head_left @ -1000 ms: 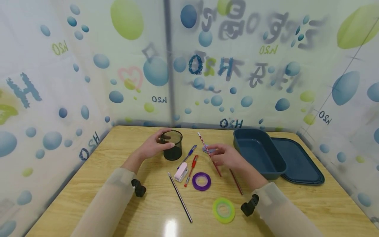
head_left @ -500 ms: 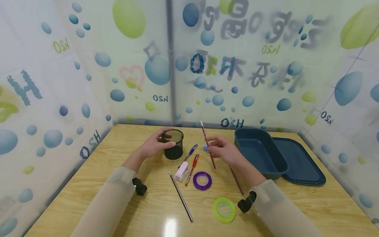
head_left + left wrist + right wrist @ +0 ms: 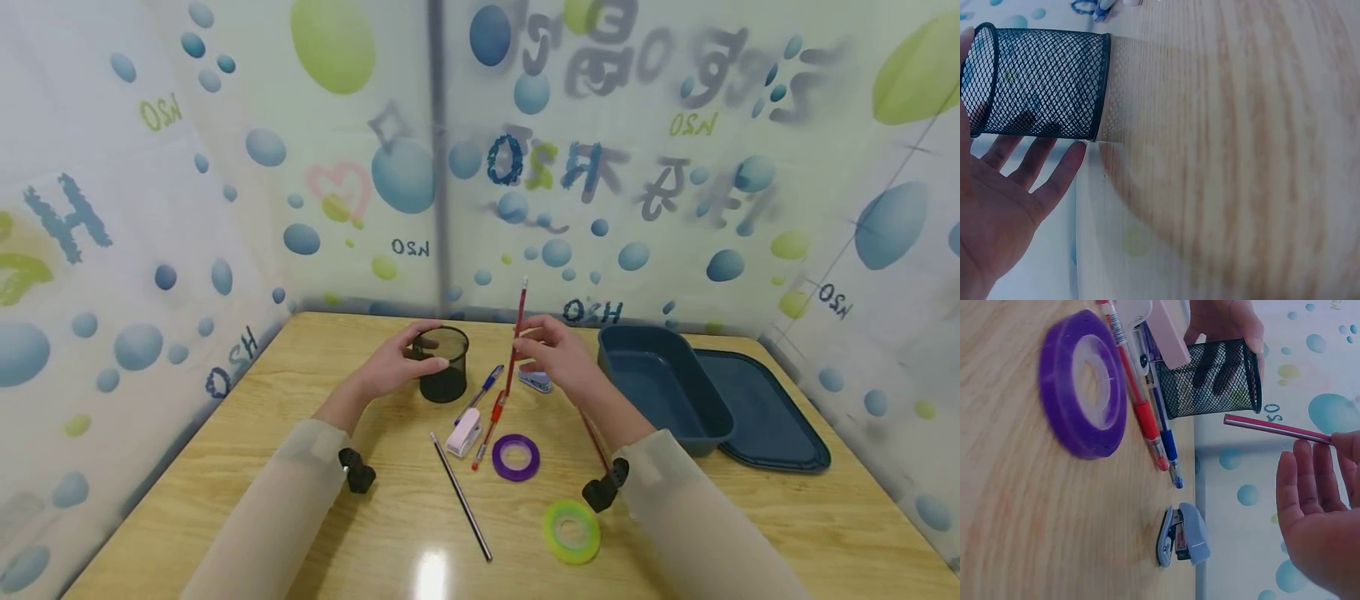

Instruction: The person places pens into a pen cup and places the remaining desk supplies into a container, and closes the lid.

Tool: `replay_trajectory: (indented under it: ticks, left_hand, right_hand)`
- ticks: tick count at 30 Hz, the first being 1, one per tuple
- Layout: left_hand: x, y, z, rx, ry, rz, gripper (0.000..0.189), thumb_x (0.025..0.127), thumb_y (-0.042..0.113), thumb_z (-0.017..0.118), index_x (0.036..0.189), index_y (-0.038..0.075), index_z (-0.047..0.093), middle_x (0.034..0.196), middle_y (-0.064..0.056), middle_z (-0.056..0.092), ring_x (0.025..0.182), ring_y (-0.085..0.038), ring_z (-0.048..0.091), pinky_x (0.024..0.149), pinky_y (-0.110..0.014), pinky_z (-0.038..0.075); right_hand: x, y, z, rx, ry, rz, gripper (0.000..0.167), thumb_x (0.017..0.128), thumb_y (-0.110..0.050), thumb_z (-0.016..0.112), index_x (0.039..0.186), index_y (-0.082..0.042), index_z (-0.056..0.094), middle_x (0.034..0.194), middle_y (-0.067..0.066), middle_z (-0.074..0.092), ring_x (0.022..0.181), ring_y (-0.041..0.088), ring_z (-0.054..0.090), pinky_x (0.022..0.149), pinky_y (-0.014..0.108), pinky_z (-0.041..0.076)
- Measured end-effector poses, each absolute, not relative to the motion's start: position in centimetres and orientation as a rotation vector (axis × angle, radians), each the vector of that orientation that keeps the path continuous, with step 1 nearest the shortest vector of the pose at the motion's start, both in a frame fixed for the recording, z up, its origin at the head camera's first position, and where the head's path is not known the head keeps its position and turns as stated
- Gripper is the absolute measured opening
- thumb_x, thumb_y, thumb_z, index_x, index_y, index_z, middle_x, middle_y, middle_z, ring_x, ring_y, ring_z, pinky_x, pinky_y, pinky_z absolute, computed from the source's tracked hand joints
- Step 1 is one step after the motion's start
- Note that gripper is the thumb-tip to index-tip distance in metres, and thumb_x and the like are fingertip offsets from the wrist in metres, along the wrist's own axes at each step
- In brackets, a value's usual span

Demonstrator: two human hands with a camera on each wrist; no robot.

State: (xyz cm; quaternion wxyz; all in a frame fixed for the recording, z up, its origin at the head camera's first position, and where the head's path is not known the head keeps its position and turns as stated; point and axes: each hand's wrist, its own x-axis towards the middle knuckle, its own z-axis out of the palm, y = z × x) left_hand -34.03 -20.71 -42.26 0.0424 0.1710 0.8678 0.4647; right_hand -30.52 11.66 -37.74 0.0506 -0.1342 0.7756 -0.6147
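My left hand (image 3: 422,357) grips a black mesh pen cup (image 3: 444,367) standing on the wooden table (image 3: 247,442), thumb at its rim and fingers along its side. In the left wrist view the mesh cup (image 3: 1038,81) fills the top left, with the left hand's fingers (image 3: 1035,165) against it. My right hand (image 3: 528,340) pinches a red pencil (image 3: 519,310) and holds it nearly upright in the air, just right of the cup. The right wrist view shows the red pencil (image 3: 1275,428) beside the mesh cup (image 3: 1213,378).
Between my arms lie a blue pen (image 3: 483,387), a red pen (image 3: 489,421), a pale pink stapler (image 3: 461,433), purple tape (image 3: 515,457), green tape (image 3: 572,531), a dark pencil (image 3: 461,496) and a small blue stapler (image 3: 536,381). At right stand a blue bin (image 3: 660,383) and its lid (image 3: 765,412).
My right hand has lifted the red pencil off the table, turned it upright and carried it left towards the cup. The left hand has stayed on the cup.
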Motion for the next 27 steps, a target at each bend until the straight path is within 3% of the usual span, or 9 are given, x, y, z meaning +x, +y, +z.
replay_trajectory:
  ticks: [8, 13, 19, 27]
  left_hand:
    - [-34.2, -20.7, -42.3, 0.533, 2.65, 1.427, 0.079, 0.102, 0.046, 0.079, 0.169, 0.029, 0.04, 0.159, -0.019, 0.056, 0.135, -0.045, 0.061, 0.107, -0.057, 0.055]
    - [-33.9, -20.6, -42.2, 0.53, 2.644, 1.433, 0.078, 0.102, 0.046, 0.079, 0.168, 0.031, 0.041, 0.159, -0.019, 0.056, 0.135, -0.045, 0.061, 0.107, -0.057, 0.056]
    - [-33.7, -20.6, -42.0, 0.537, 2.635, 1.449, 0.077, 0.103, 0.044, 0.078, 0.168, 0.031, 0.041, 0.158, -0.02, 0.055, 0.136, -0.045, 0.06, 0.108, -0.057, 0.055]
    - [-33.9, -20.7, -42.1, 0.518, 2.629, 1.45, 0.076, 0.102, 0.043, 0.079, 0.168, 0.03, 0.042, 0.16, -0.018, 0.054, 0.138, -0.043, 0.059, 0.109, -0.058, 0.054]
  right_hand:
    - [-31.6, 10.4, -36.5, -0.389, 2.438, -1.921, 0.037, 0.113, -0.028, 0.065, 0.144, -0.009, 0.06, 0.138, 0.016, 0.069, 0.119, 0.036, 0.071, 0.102, 0.052, 0.059]
    - [-32.1, 9.4, -35.7, -0.381, 2.462, -1.983, 0.036, 0.112, -0.031, 0.067, 0.141, -0.011, 0.062, 0.133, 0.014, 0.073, 0.114, 0.033, 0.072, 0.089, 0.035, 0.058]
    - [-32.6, 7.6, -35.4, -0.375, 2.395, -2.102, 0.027, 0.11, -0.025, 0.069, 0.134, -0.013, 0.064, 0.126, 0.012, 0.074, 0.107, 0.029, 0.072, 0.095, 0.049, 0.059]
    - [-32.8, 6.2, -36.6, -0.36, 2.439, -2.065, 0.024, 0.11, -0.023, 0.069, 0.131, -0.011, 0.065, 0.131, 0.02, 0.074, 0.098, 0.02, 0.073, 0.086, 0.039, 0.06]
